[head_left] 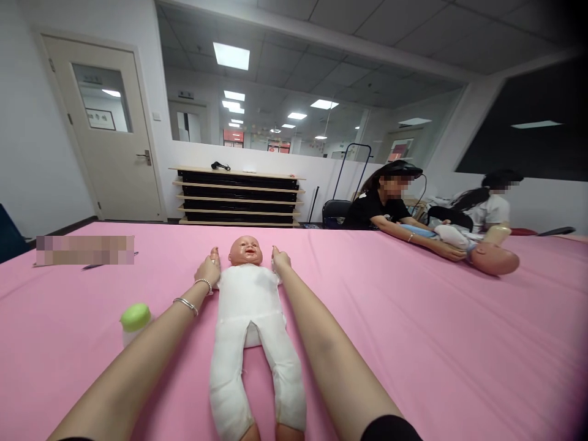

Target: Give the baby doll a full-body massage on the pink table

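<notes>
Holding the doll [250,300] face up on the pink cloth [413,343], centre to lower centre of the frame. Curling the fingers of the left hand [209,271] around one of its arms and those of the right hand [281,262] around the other, beside its head; not seeing enough to tell fingertip pressure. Possibly risking a twisted torso through uneven pulling, or a slipped grip through loose holding. Possibly risking a toppled green-lidded container [135,321], lower left, through swinging the left forearm [133,376] outward.

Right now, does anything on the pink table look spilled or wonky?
Nothing stands out: the doll lies straight, face up, and the green-lidded jar stands upright. The blurred patch at left, I can't judge.
</notes>
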`<state>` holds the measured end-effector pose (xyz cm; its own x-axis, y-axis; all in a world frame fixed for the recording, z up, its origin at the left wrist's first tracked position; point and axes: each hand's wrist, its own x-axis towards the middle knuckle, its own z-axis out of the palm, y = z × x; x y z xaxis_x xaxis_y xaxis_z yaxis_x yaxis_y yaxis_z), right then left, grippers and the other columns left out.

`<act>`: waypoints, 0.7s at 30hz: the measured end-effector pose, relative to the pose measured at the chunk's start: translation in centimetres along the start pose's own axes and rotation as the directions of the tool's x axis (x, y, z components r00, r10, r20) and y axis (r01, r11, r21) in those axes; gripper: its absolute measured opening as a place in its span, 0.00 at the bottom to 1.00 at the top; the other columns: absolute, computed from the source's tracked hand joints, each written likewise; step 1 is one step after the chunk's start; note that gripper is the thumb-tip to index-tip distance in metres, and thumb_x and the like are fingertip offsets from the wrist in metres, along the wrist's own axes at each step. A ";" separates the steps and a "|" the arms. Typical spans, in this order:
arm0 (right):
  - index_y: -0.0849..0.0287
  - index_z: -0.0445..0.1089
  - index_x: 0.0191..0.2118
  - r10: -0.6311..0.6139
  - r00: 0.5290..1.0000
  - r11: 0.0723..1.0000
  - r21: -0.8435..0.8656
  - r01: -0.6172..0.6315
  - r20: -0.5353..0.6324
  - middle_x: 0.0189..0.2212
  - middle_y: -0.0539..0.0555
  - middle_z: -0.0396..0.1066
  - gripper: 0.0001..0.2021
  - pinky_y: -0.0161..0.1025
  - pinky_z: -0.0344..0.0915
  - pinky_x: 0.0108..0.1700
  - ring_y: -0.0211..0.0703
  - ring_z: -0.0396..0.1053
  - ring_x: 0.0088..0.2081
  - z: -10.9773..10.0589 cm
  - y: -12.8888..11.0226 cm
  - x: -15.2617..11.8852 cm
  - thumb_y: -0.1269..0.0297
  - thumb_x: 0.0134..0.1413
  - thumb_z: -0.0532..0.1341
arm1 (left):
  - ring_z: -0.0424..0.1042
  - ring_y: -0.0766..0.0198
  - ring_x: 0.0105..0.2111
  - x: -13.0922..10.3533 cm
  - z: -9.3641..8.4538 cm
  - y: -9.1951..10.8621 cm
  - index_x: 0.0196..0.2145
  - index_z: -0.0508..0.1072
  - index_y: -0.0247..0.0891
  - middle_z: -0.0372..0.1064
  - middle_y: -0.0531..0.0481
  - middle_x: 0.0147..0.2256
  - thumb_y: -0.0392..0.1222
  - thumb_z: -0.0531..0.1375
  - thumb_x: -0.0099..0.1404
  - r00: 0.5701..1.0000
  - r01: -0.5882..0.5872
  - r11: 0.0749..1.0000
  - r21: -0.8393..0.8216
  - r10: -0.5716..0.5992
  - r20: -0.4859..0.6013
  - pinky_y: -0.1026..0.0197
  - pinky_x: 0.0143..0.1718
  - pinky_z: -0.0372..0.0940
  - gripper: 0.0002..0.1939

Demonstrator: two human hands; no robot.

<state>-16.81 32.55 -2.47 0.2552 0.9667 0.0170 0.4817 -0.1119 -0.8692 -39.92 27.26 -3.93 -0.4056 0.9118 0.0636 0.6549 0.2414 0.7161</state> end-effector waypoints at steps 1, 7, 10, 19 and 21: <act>0.64 0.67 0.30 0.033 0.999 0.999 -0.005 -0.033 0.007 0.17 0.53 0.64 0.27 0.33 0.62 0.29 0.37 0.65 0.23 0.2 0.4 0.1 0.42 0.52 0.45 | 0.72 0.48 0.34 0.6 0.2 -0.3 0.50 0.66 0.35 0.69 0.33 0.42 0.61 0.35 0.64 0.999 0.007 1.000 0.012 -0.008 0.042 0.52 0.30 0.63 0.34; 0.64 0.67 0.32 0.115 0.993 0.993 0.000 -0.115 0.018 0.21 0.55 0.67 0.28 0.33 0.62 0.29 0.37 0.66 0.24 0.1 0.0 0.0 0.41 0.52 0.46 | 0.72 0.50 0.36 1.7 0.6 -0.7 0.52 0.65 0.39 0.69 0.35 0.44 0.57 0.38 0.65 0.997 -0.050 0.999 0.021 0.049 0.064 0.54 0.31 0.63 0.29; 0.62 0.66 0.40 -0.023 0.998 0.997 0.076 0.028 -0.067 0.34 0.57 0.71 0.29 0.32 0.65 0.37 0.38 0.69 0.34 -0.8 -0.5 -2.1 0.42 0.54 0.41 | 0.71 0.48 0.37 0.1 -0.4 -0.2 0.48 0.66 0.35 0.68 0.34 0.43 0.56 0.40 0.64 0.998 -0.051 0.999 0.014 0.051 0.029 0.53 0.31 0.63 0.28; 0.60 0.65 0.48 -0.647 0.734 0.762 0.186 0.620 0.207 0.50 0.56 0.65 0.20 0.42 0.60 0.59 0.41 0.64 0.53 -8.3 6.7 -13.0 0.59 0.49 0.59 | 0.64 0.60 0.49 -10.7 -5.6 -5.3 0.46 0.66 0.40 0.64 0.47 0.48 0.38 0.51 0.59 0.713 -0.689 0.702 -0.178 0.701 0.002 0.58 0.49 0.61 0.17; 0.60 0.68 0.45 -0.693 0.648 0.706 0.117 0.698 0.317 0.47 0.55 0.68 0.15 0.41 0.62 0.58 0.40 0.64 0.53 -9.6 7.9 -13.8 0.64 0.49 0.58 | 0.63 0.60 0.50 -12.0 -5.9 -6.9 0.42 0.69 0.41 0.64 0.48 0.48 0.32 0.50 0.56 0.625 -0.755 0.633 -0.173 0.774 0.106 0.58 0.51 0.61 0.17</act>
<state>-8.48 16.09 -4.79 -0.4338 0.7767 0.4567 0.4204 0.6228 -0.6598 -43.32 12.73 -5.57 0.3210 0.7914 0.5202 0.6101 -0.5929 0.5255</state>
